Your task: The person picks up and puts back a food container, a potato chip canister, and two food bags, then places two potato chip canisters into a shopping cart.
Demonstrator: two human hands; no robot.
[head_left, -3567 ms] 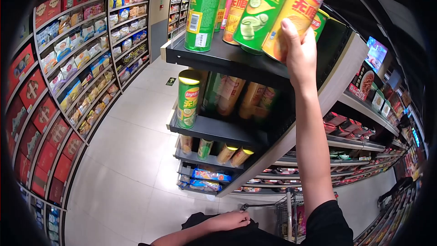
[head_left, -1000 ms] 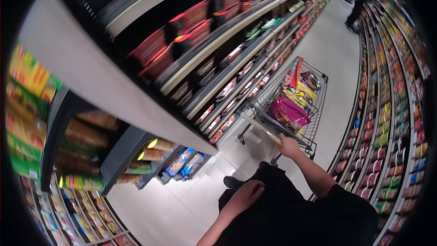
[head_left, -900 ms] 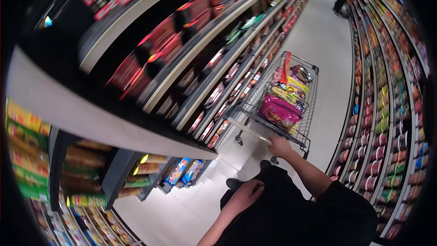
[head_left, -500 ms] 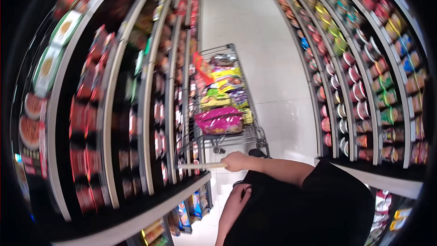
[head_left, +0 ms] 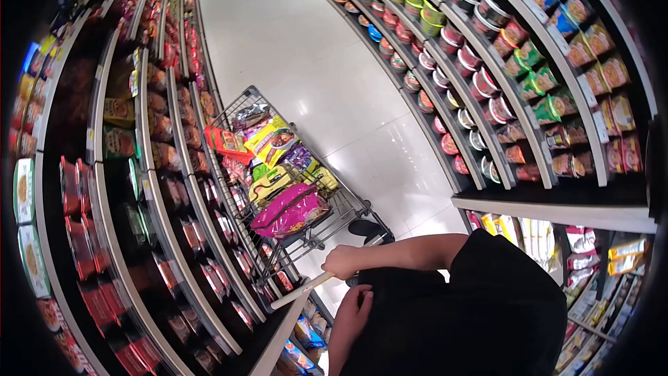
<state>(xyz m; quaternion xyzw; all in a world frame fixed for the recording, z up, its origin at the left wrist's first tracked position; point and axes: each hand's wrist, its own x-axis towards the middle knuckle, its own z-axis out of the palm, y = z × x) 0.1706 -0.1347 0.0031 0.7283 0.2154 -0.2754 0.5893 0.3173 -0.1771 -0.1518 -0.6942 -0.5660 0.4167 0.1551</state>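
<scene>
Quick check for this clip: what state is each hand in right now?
Left hand: fingers loosely curled; whether it holds anything can't be told.
Right hand: closed around the shopping cart's handle.

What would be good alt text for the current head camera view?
A person's right hand grips the handle of a wire shopping cart holding colorful packets, in a store aisle between stocked shelves. The left hand is near the person's dark clothing.
</scene>
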